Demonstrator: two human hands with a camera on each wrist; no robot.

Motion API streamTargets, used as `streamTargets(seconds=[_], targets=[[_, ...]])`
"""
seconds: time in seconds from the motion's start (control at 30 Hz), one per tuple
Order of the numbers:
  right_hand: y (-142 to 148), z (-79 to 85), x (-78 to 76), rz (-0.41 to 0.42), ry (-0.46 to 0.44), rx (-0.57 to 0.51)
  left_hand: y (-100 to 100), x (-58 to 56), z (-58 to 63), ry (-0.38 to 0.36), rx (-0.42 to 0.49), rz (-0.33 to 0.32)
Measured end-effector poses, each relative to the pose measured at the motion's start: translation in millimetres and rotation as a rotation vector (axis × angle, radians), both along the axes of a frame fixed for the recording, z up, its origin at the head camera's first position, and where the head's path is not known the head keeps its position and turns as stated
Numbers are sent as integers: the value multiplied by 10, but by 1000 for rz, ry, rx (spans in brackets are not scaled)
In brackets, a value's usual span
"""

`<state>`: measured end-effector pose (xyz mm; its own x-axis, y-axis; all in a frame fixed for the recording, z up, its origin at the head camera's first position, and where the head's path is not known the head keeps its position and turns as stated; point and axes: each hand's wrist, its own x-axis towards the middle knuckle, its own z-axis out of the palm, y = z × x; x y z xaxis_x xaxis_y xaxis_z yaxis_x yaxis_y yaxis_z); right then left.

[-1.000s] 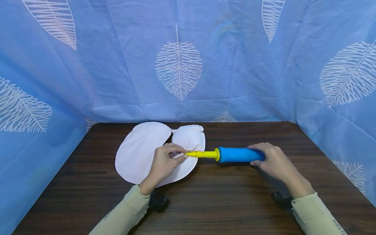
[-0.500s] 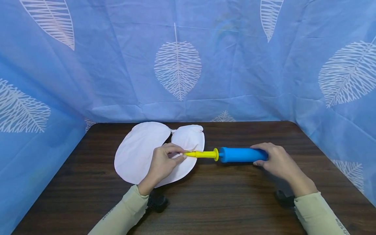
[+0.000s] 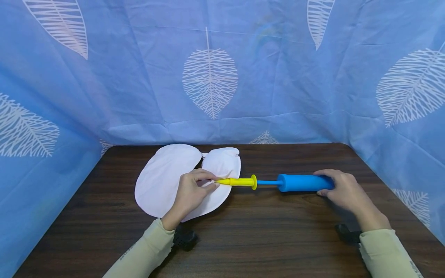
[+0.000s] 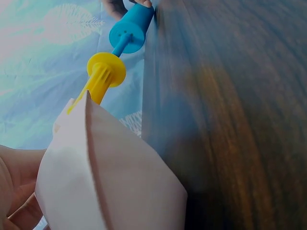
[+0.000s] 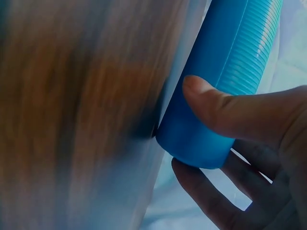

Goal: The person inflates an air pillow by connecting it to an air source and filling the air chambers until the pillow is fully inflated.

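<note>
My left hand (image 3: pixel 192 189) reaches in from the lower left, forearm slanting up and inward, the fingers pointing right toward the yellow nozzle (image 3: pixel 240 182). Thumb and forefinger are drawn close together, pinching the white pouch (image 3: pixel 158 185) where the tip of the nozzle meets it; the spot is too small to tell how far the tip goes in. The pouch lies on the brown table (image 3: pixel 278 239), its wide part left of my wrist and its smaller lobe under and beyond my fingers. From my left wrist, the pouch's seamed edge rises between my fingers and the table.

My right hand (image 3: pixel 344 191) comes from the lower right, forearm slanting up and to the left, and holds the far end of the blue barrel (image 3: pixel 302 183). My thumb lies along its near side and my fingers bend round the other, with one fingertip at the end face. Up close, the barrel shows a ribbed band (image 5: pixel 252 52) above my thumb. A thin blue rod (image 3: pixel 267 182) stands bare between barrel and nozzle, all three in one line across the table, my hands well apart.
</note>
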<state>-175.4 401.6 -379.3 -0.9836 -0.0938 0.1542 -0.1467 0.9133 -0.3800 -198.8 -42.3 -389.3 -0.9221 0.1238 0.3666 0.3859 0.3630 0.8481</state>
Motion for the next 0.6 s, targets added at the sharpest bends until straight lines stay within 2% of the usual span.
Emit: streamTargets(seconds=[0.37,0.6], targets=[[220,-15,21,-56,9,16,4,10,19,-10,4,0],[246,-1,23,-67,-10,16,-2,13,15,-11,8,-3]])
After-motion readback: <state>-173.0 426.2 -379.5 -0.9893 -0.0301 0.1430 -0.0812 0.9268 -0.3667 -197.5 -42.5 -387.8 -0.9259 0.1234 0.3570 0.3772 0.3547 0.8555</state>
